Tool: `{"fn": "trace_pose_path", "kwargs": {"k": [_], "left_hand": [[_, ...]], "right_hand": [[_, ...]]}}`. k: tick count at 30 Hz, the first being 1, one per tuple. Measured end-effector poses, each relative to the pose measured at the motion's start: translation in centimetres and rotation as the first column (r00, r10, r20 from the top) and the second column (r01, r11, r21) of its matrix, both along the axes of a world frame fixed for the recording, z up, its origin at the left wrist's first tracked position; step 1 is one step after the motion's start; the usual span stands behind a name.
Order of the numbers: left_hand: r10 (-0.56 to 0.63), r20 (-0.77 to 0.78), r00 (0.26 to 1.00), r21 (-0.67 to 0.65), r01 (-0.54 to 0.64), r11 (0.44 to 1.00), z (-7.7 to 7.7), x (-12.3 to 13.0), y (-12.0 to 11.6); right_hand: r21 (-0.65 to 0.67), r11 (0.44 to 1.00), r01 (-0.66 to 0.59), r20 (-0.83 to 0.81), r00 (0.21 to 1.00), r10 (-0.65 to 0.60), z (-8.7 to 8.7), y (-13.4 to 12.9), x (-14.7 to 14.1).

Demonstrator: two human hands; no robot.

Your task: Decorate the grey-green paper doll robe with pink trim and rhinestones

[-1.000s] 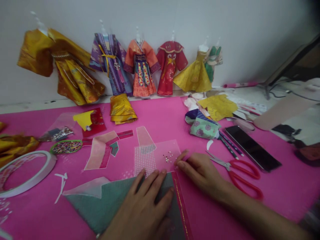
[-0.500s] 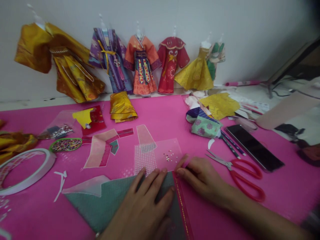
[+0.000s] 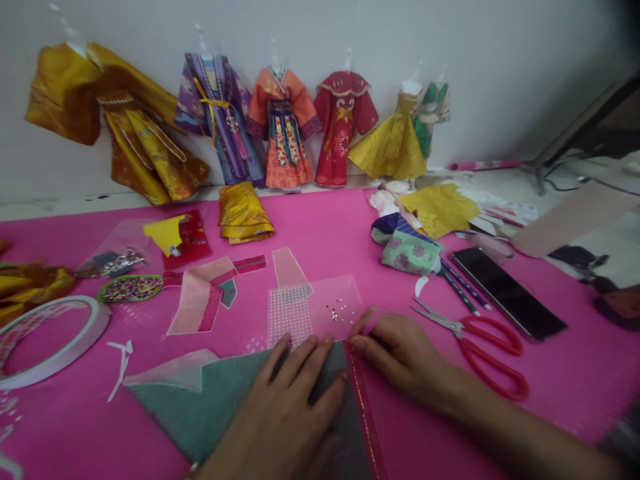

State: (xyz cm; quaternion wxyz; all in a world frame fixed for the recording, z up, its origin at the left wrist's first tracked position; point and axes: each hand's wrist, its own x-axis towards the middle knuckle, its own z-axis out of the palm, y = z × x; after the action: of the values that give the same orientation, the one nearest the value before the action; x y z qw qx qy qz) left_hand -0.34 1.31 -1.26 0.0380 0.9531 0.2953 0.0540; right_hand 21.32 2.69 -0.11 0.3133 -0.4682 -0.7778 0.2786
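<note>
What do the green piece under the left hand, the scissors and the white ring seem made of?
Green piece: probably cloth, matte, faintly textured.
Scissors: grey, faintly gleaming blades suggest metal; smooth red handles, likely plastic.
White ring: smooth, matte rim; paper or plastic, unclear.

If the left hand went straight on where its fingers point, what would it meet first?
Most likely the clear sheet, just beyond the green cloth; the loose bits on it might follow, though depth is unclear.

Plain, pale grey wall [image 3: 493, 73], dim
</note>
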Motion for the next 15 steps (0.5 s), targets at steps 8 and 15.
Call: {"fn": "trace_pose_path", "kwargs": {"k": [8,15], "left_hand": [[-0.002,-0.007,1.0,0.017,0.002,1.0,-0.03,0.05,-0.03],[-0.017,-0.005,1.0,0.027,0.017,0.999,0.18,0.03,0.05]], "right_hand": [[0.015,1.0,-0.005,-0.01,1.0,0.005,-0.04,-0.03,0.01],[-0.009,1.0,-0.009,-0.004,1.0,0.009,-0.17,0.01,0.06]]}}
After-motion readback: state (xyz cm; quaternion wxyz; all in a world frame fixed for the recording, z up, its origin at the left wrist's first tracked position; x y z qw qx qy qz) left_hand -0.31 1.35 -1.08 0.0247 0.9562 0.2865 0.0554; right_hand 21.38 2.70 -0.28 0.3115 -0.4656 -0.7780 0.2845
